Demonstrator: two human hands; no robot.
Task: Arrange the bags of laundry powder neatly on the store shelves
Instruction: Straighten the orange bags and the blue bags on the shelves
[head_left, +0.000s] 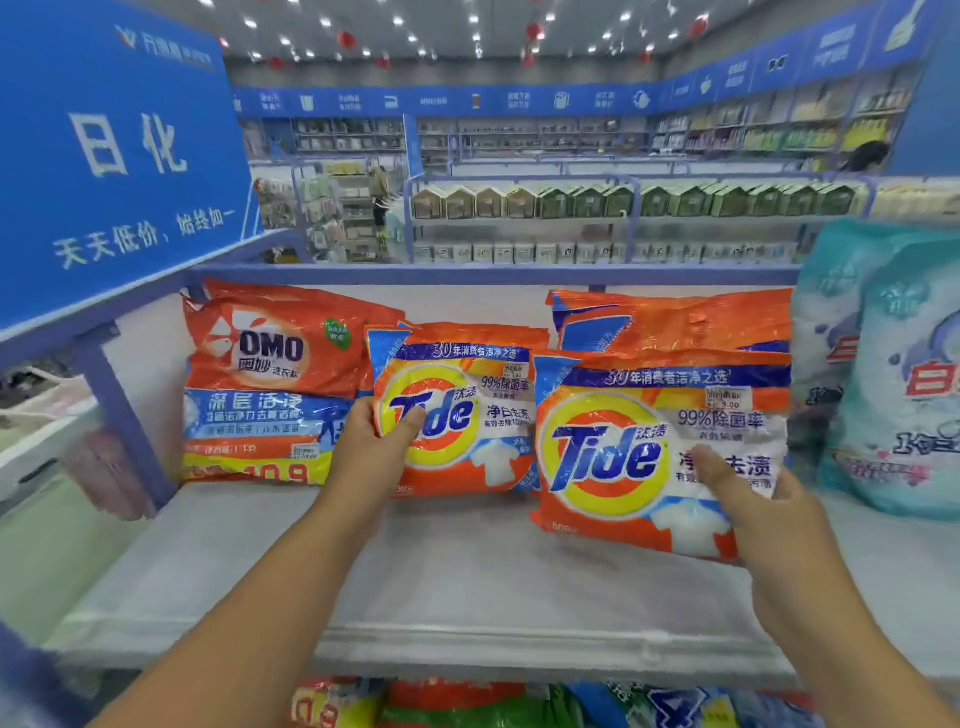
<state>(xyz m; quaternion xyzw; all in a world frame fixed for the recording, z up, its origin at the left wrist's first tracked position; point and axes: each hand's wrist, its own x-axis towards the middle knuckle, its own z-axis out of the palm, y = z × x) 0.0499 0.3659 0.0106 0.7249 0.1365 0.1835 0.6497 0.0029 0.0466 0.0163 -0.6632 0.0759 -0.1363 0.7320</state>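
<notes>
While the left hand (382, 434) pinches the left edge of a smaller Tide bag (457, 410), thumb on its front, the right hand (763, 512) grips the lower right corner of a larger Tide bag (649, 452), thumb pressed on the front and fingers hidden behind. Both bags stand upright on the white shelf (467, 582), the larger one just right of the smaller and overlapping its edge. Left of the smaller Tide bag leans an orange OMO bag (270, 384); behind the larger lies another orange bag (675, 319). Far right of it stand teal bags (893, 374).
</notes>
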